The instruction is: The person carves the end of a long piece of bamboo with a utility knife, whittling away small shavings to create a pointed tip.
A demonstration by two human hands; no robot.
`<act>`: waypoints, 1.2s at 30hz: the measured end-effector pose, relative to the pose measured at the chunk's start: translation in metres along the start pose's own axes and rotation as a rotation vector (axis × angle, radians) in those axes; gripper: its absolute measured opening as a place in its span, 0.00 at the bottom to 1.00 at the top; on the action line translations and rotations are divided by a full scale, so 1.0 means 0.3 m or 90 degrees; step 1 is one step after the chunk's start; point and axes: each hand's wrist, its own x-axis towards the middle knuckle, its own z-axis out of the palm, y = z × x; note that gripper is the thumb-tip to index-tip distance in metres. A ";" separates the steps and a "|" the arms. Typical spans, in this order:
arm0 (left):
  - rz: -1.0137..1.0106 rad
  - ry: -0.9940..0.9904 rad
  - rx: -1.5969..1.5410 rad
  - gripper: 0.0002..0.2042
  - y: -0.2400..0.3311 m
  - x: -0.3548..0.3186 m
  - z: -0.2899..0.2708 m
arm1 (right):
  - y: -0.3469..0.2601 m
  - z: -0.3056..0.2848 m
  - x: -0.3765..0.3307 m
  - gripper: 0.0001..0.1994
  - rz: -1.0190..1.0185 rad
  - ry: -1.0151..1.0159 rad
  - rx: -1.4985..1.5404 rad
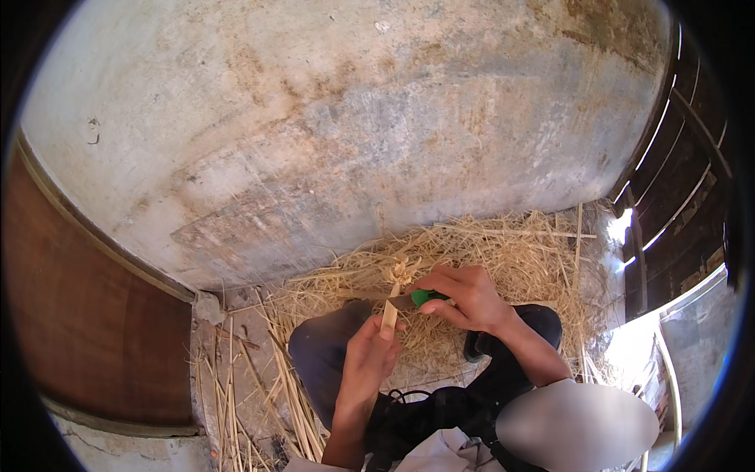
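Note:
My left hand (370, 351) is closed around the lower part of a pale, flat strip of wood or bamboo (390, 313), which points away from me. Curled shavings (399, 271) cluster at the strip's far end. My right hand (469, 300) grips a knife (425, 296) by its green handle. The dark blade lies across the strip, just beyond my left fingers, and its tip reaches out to the left. Both hands are held between my bent knees, above a heap of thin shavings (511, 256).
A stained plaster wall (377, 134) rises in front. Long split strips (292, 385) lie on the floor at my left, near a brown wooden panel (102, 307). Dark boards with bright gaps (676, 189) stand at the right. My dark-clothed left knee (318, 342) is beside my left hand.

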 end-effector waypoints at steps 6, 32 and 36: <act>0.109 0.064 0.107 0.14 -0.026 -0.010 0.011 | -0.017 0.010 0.005 0.19 -0.011 0.014 -0.086; 0.037 0.068 0.195 0.19 -0.049 -0.006 -0.038 | 0.045 0.071 0.006 0.17 0.358 -0.141 0.405; 0.046 0.083 0.220 0.19 -0.054 -0.004 -0.038 | 0.016 0.082 -0.003 0.17 0.210 -0.045 0.123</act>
